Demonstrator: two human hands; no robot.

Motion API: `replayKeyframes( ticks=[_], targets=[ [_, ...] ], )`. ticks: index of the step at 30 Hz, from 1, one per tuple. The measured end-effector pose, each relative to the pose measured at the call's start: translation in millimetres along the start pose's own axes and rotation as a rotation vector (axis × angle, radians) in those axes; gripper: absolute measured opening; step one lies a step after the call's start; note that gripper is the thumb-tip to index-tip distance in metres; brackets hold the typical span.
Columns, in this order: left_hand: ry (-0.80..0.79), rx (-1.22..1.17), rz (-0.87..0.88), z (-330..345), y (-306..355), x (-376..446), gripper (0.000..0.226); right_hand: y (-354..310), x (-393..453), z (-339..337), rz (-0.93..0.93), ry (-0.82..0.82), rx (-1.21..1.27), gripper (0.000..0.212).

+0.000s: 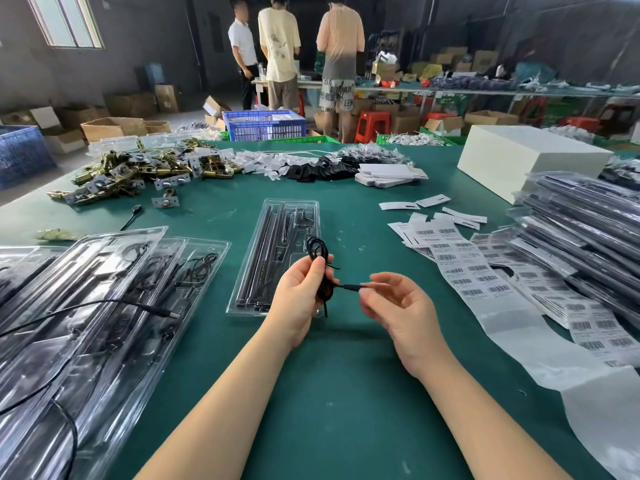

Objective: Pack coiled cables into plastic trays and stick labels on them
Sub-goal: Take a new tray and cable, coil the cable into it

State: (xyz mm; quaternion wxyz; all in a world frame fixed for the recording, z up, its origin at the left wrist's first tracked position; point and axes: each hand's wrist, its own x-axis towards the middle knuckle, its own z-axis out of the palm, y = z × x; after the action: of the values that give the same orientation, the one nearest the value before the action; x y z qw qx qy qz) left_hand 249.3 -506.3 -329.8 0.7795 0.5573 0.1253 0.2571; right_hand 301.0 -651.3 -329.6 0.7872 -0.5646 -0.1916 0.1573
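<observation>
1. Progress, judged from how things lie: mid-task. A thin black coiled cable [320, 268] is in hand, not yet in a tray. The clear plastic blister tray [277, 254] lies flat on the green table mat [329, 393], just beyond the fingertips, already holding long dark rods and small metal parts.

2. Done so far, by the look of it: a stack of filled clear trays w/ cables [90, 306] sits well out to the left of the left hand; a taller stack of packed trays [581, 244] sits far right of the right hand. Some in that right stack appear to carry labels; can't confirm for all.

3. Left to do: seat this coil in the tray ahead, then stick on a label. A long white strip of barcode labels [478, 275] runs just right of the right-hand fingers, many still unpeeled.

4. Left hand [301, 292]: fingers and thumb curl round the coil bundle, gripping it upright; loops stick up above the fingertips, a loose tail hangs below the palm.

5. Right hand [398, 306]: thumb and forefinger pinch the cable's plug end [351, 286], other fingers loosely spread. A short taut run of cable bridges the gap between the two hands.

6. Cable look: thin, matte black, wound in a few small uneven loops, approx. oval; no tie visible. Likely springy, so it may unwind if released.

7. Bkgd: brass-coloured hardware pile [138, 171] far beyond the left fingers; people stand at a distant bench.
</observation>
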Motion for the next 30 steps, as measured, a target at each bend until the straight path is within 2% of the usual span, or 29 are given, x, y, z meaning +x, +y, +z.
replayKeyframes(
  ticks=[3,8,10,18,22,26,30],
  targets=[
    [-0.091,0.253,0.074,3,-3,-2,0.019,-2,1,2,0.071,0.047,0.193,0.018],
    [-0.214,0.482,0.158,6,-7,-7,0.015,-1,0,3,-0.02,0.076,-0.059,0.015],
    [-0.218,0.495,0.176,6,-7,-8,0.016,0,-1,5,-0.063,0.076,-0.123,0.015],
    [-0.255,0.498,0.137,6,-5,-11,0.021,6,-1,3,-0.062,0.094,-0.085,0.016],
    [-0.322,0.482,0.079,8,-6,-13,0.037,8,4,0,-0.021,0.078,-0.106,0.023],
    [-0.355,0.437,0.052,6,-3,-13,0.03,12,5,-2,-0.023,0.033,-0.2,0.033],
    [-0.396,0.449,0.009,5,-4,-11,0.03,14,8,-3,-0.026,0.043,-0.272,0.021]
  ],
)
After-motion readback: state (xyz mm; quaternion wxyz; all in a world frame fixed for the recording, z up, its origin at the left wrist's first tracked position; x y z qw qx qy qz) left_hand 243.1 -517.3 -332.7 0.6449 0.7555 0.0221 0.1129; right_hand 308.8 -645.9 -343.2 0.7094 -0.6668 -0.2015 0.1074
